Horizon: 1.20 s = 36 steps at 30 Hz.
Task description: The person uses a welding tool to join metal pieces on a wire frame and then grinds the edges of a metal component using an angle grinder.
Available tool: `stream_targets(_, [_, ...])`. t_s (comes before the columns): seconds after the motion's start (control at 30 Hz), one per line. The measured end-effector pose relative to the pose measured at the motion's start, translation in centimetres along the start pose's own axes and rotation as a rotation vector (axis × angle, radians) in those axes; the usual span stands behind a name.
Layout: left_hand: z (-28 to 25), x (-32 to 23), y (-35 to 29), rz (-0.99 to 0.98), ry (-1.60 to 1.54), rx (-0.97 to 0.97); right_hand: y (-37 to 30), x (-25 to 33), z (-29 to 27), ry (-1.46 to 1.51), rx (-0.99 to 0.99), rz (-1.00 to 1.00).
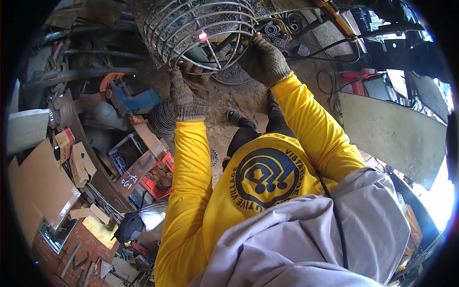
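A rounded cage of bent metal rods (212,51) rests on a dirty worktop at the top of the view. One spot on a rod glows red-orange. My left hand (186,95), in a brown knitted glove, grips the cage's near rim at its left side. Higher up on the right, my right hand (268,60), gloved alike, has its fingers closed on the rim's right end. Part of its fingers is hidden behind the glove. Between the two hands, the near curve of the cage hangs over the worktop's edge.
An orange power tool (337,19) with a black cable lies at the upper right. A blue and orange clamp-like tool (134,99) is left of my left arm, above a red plastic crate (160,177). A pale sheet panel (392,134) stands at right; cardboard (40,186) lies left.
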<state>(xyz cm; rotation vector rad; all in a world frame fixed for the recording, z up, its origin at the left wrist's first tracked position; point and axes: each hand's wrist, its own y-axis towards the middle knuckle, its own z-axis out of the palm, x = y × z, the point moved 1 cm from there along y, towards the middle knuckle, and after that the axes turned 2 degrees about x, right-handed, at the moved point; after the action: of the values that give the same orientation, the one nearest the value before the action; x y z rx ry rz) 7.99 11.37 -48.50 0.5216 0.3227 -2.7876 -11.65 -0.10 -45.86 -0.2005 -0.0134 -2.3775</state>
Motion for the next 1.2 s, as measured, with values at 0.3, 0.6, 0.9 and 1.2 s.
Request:
stream_targets(0.3, [0.7,0.0,-0.3,0.025,0.022,0.008,0.4,0.2,-0.8,-0.013,0.041,0.004])
stream_targets(0.6, [0.0,-0.5,-0.1,-0.022,-0.024,-0.007,0.2,0.1,0.3,-0.055,-0.067,0.027])
stream_targets(0.9, [1.1,-0.6,0.1,-0.058,-0.089,0.045,-0.4,0.6,0.2,-0.059,-0.059,0.124])
stream_targets(1.2, [0.9,-0.4,0.2,-0.034,-0.075,-0.057,0.0,0.8,0.0,-0.076,-0.109,0.103])
